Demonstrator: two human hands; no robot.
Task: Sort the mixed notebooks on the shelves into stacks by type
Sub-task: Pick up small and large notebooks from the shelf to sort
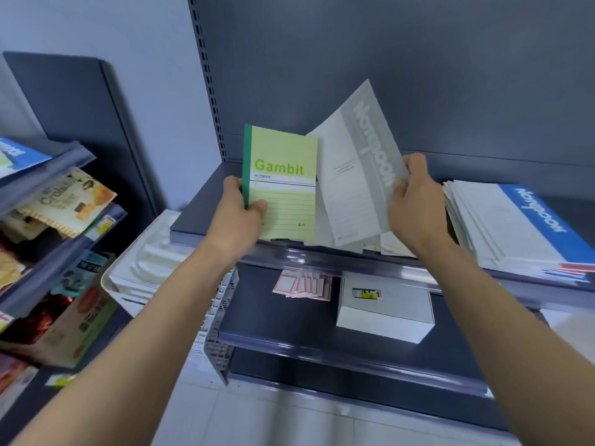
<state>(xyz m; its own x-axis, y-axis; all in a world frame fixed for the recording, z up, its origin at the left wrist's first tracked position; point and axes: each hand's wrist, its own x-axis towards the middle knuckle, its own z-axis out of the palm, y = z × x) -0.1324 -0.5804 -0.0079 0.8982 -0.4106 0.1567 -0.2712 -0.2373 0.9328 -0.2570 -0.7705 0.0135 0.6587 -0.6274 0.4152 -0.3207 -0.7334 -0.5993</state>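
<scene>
My left hand (240,209) grips a light green "Gambit" notebook (283,175) by its dark green spine and holds it upright above the grey upper shelf (193,217). My right hand (415,194) holds a white and grey notebook (357,169) tilted up off a few other notebooks (391,244) lying beneath it. On the right of the same shelf lies a fanned stack of white notebooks with blue bands (508,226).
The lower shelf (277,320) carries several pink-edged labels (304,284) and a white box (383,312). A white moulded tray (145,262) sits to the left of the shelf. Snack packs (67,201) fill the left rack.
</scene>
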